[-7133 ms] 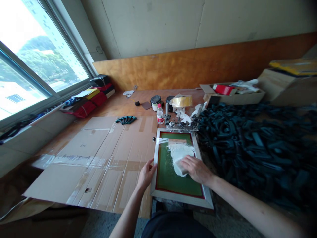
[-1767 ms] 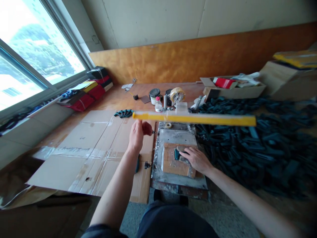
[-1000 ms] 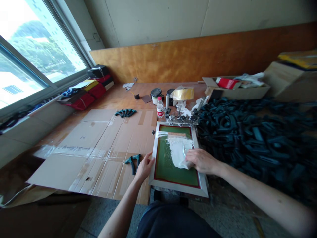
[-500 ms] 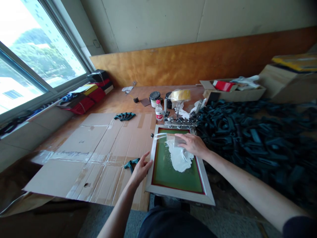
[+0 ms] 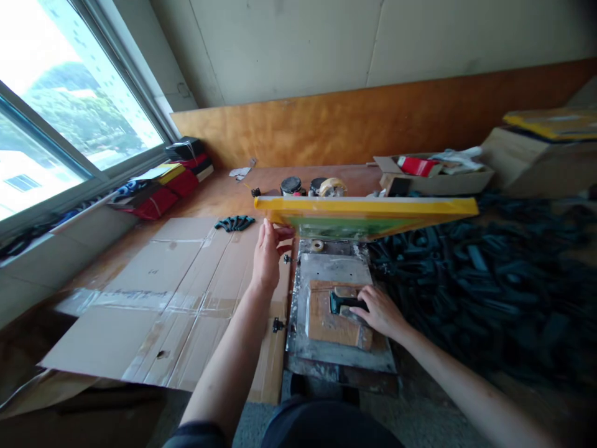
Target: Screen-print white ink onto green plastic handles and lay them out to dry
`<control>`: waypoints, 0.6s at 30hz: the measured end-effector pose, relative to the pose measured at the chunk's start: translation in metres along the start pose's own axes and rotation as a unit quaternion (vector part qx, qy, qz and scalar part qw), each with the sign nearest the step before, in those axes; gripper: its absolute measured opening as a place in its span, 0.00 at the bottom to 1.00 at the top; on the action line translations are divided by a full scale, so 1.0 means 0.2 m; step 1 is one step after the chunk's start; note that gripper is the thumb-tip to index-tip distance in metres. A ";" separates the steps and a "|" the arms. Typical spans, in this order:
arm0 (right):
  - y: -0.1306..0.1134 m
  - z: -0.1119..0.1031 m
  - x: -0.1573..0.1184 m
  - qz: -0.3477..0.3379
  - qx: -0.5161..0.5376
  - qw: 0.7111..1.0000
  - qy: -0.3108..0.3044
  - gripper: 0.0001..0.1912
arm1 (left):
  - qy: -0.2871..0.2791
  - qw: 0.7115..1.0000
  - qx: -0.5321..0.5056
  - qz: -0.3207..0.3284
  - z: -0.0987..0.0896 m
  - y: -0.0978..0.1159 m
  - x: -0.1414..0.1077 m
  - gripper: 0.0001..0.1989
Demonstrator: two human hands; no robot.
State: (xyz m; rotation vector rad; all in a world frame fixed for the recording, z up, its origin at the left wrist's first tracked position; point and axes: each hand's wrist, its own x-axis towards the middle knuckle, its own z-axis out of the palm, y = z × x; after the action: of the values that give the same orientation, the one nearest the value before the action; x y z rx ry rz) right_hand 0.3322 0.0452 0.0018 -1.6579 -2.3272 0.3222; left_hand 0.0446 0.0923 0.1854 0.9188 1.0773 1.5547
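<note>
A screen frame (image 5: 368, 206) with yellow tape along its edge is tilted up, its green mesh facing down. My left hand (image 5: 269, 252) is closed on the frame's left corner. Below it lies a metal base plate (image 5: 329, 264) bearing a wooden block (image 5: 321, 323). A dark green part (image 5: 336, 302) rests on the block, and my right hand (image 5: 375, 310) pinches its right end.
Cardboard (image 5: 177, 298) covers the table to the left, with several green parts (image 5: 234, 223) in a row on it. A big heap of dark parts (image 5: 471, 267) lies right, before an open box (image 5: 448, 180). Small black clamps (image 5: 278, 325) sit beside the plate.
The frame has swung up from lying flat, uncovering the plate and block. My left hand has moved up to its corner. My right hand has left the squeegee and come down to the green part.
</note>
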 end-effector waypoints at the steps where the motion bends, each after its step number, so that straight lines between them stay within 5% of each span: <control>1: -0.05 0.03 -0.01 0.014 -0.014 1.000 -0.002 0.10 | 0.023 1.000 -0.003 -0.010 0.01 -0.04 -0.04 0.26; 4: -0.22 0.04 -0.04 0.086 -0.012 0.996 0.020 0.08 | -0.044 0.977 0.029 -0.207 0.00 -0.27 -0.30 0.31; 6: -0.37 0.02 -0.07 0.078 0.010 0.995 0.062 0.07 | -0.131 0.918 0.041 -0.373 -0.02 -0.44 -0.51 0.34; 10: -0.54 -0.02 -0.13 -0.140 0.069 0.984 0.081 0.07 | -0.025 0.919 -0.019 -0.392 -0.15 -0.62 -0.72 0.30; 12: -0.41 -0.06 -0.16 -0.171 0.074 0.980 0.062 0.13 | 0.031 0.933 0.030 -0.357 -0.33 -0.63 -0.68 0.28; 14: -0.13 -0.10 -0.18 -0.106 0.037 0.992 0.050 0.19 | 0.083 0.927 0.150 -0.333 -0.58 -0.62 -0.60 0.27; 18: 0.52 -0.06 -0.22 -0.023 0.023 0.999 -0.009 0.20 | 0.162 0.816 0.416 -0.368 -1.06 -0.64 -0.52 0.27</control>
State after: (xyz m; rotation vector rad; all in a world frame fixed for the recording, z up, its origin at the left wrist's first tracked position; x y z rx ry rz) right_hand 0.4416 0.0366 -0.0244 -1.5845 -2.3502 0.3796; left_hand -0.0907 -0.0356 -0.0076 0.6255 2.1379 0.5479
